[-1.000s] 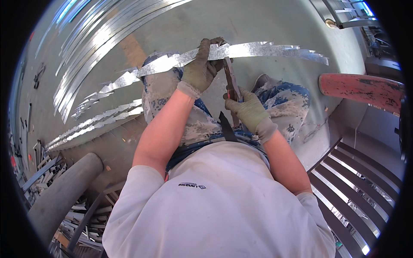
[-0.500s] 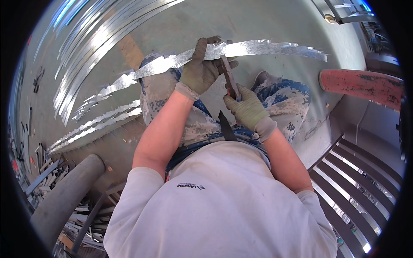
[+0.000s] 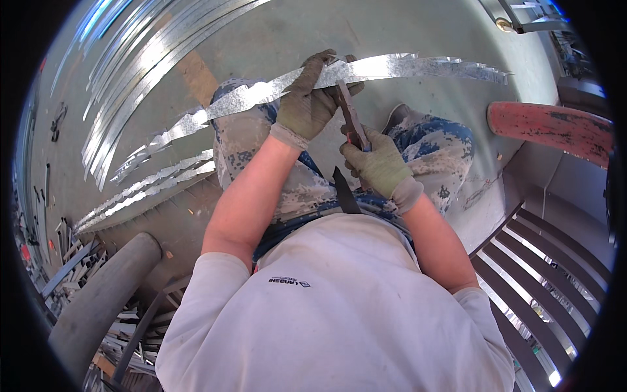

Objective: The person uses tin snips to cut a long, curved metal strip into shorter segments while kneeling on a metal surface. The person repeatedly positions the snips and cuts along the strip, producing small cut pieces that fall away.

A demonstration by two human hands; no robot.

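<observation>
My gloved left hand grips a long, shiny metal strip with notched edges, fingers wrapped round its middle. The strip runs across above my knees from lower left to upper right. In my gloved right hand is a dark pliers-like hand tool, with a bit of red near the grip. Its upper end rests at the strip's lower edge, beside my left fingers; whether its jaws are on the metal cannot be made out.
Many long metal strips lie on the floor at the far left, with notched strips nearer. A grey tube and metal scraps are at lower left. To the right are a red worn bar and dark slats.
The strip has slid slightly to the right and its right end sits a little higher. My left hand has risen slightly with it; the right hand and tool have hardly moved.
</observation>
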